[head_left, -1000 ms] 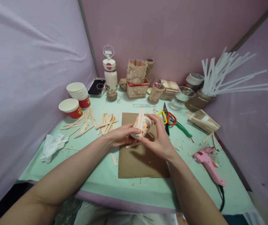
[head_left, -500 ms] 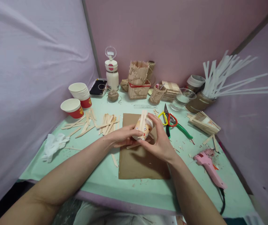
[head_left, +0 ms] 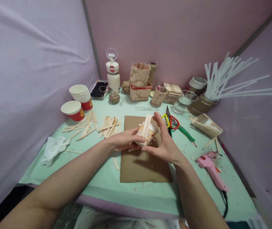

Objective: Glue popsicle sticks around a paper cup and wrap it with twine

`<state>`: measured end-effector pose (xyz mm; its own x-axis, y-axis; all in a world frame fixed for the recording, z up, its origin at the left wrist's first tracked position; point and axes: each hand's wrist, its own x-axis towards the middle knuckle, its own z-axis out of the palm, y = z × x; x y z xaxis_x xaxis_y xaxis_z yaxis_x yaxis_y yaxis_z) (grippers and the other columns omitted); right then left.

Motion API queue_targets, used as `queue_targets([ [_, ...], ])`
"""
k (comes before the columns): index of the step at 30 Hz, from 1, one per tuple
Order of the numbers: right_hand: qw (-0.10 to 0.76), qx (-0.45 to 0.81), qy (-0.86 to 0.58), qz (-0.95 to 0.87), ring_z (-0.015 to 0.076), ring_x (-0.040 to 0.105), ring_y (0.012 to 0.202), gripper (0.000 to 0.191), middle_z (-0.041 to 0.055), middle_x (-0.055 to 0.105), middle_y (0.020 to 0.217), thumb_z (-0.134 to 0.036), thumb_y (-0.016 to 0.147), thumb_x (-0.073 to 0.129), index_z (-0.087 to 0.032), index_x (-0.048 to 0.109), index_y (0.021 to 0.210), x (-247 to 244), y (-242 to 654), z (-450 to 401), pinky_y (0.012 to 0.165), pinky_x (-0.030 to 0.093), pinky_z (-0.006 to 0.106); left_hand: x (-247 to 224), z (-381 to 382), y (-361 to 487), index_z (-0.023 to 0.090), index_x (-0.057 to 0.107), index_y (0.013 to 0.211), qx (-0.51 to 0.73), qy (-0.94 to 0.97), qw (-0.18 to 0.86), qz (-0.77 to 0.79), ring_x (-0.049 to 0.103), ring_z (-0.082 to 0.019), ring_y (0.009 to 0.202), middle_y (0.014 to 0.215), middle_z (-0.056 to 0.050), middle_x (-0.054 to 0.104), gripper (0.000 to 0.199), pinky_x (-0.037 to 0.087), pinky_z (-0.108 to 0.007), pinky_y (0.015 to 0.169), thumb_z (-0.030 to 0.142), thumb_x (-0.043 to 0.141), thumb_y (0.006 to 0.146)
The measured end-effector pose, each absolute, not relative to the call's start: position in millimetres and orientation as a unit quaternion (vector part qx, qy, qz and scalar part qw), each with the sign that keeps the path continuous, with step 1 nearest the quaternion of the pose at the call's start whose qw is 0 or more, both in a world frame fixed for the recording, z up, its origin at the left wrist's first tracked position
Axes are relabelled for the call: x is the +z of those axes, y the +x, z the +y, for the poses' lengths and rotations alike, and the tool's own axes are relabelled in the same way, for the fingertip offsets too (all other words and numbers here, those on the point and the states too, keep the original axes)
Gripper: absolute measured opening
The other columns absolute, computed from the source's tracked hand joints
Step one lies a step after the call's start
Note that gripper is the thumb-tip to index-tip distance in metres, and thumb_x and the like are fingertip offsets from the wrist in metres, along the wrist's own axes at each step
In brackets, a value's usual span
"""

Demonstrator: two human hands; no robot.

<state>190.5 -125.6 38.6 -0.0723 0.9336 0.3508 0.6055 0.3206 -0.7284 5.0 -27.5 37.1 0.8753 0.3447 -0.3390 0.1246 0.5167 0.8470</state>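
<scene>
A patterned paper cup is held tilted above the brown cardboard, with pale craft sticks lying side by side along its wall. My left hand grips the cup from the left, its thumb across the lower ends of the sticks. On the other side, my right hand is open, thumb and fingers spread around the cup. Its thumb tip is close to the cup's lower end; whether it touches I cannot tell. Part of another stick shows beneath the cup.
Loose craft sticks lie to the left, near stacked paper cups and a crumpled tissue. Cutters and scissors lie at right, a pink glue gun nearer. A water bowl and bottle stand behind.
The cup has turned slightly and shifted a little right in my left hand. My right fingers have moved away from the cup's rim and spread wider.
</scene>
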Motion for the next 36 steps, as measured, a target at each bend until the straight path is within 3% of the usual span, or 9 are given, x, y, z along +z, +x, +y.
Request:
queue_targets([
  [5,0.393,0.203,-0.522,-0.729,0.0336,0.010,0.158,0.123,0.0069,0.005,0.172,-0.048,0.076,0.083,-0.037,-0.004,0.162,38.9,191.9,-127.0,0.126,0.020,0.060,34.3,-26.9,4.4,0.019,0.052,0.127,0.040,0.499,0.831,0.243,0.053,-0.008,0.058,0.079,0.001,0.062,0.067,0.031,-0.022,0.051,0.038,0.083,0.071],
  [17,0.399,0.167,-0.538,-0.724,0.0315,0.014,0.157,0.113,0.0097,0.013,0.170,-0.041,0.079,0.080,-0.033,0.003,0.162,39.4,185.2,-126.3,0.126,0.021,0.057,39.6,-28.3,5.3,0.018,0.052,0.126,0.040,0.517,0.819,0.247,0.048,-0.007,0.055,0.076,0.003,0.060,0.066,0.028,-0.020,0.047,0.039,0.082,0.070],
  [28,0.395,0.144,-0.549,-0.723,0.0337,0.014,0.157,0.109,0.0118,0.017,0.168,-0.035,0.078,0.075,-0.030,0.005,0.161,38.0,180.8,-125.3,0.125,0.019,0.059,46.1,-34.2,7.9,0.019,0.055,0.120,0.063,0.476,0.842,0.245,0.055,-0.008,0.062,0.081,0.003,0.063,0.058,0.043,-0.022,0.060,0.029,0.083,0.070],
  [36,0.388,0.127,-0.556,-0.724,0.0341,0.015,0.156,0.107,0.0121,0.018,0.168,-0.033,0.078,0.072,-0.030,0.005,0.161,39.2,178.5,-126.7,0.125,0.020,0.060,43.5,-33.8,8.2,0.019,0.055,0.121,0.069,0.460,0.853,0.236,0.054,-0.008,0.061,0.080,0.003,0.064,0.060,0.043,-0.022,0.059,0.027,0.084,0.070],
])
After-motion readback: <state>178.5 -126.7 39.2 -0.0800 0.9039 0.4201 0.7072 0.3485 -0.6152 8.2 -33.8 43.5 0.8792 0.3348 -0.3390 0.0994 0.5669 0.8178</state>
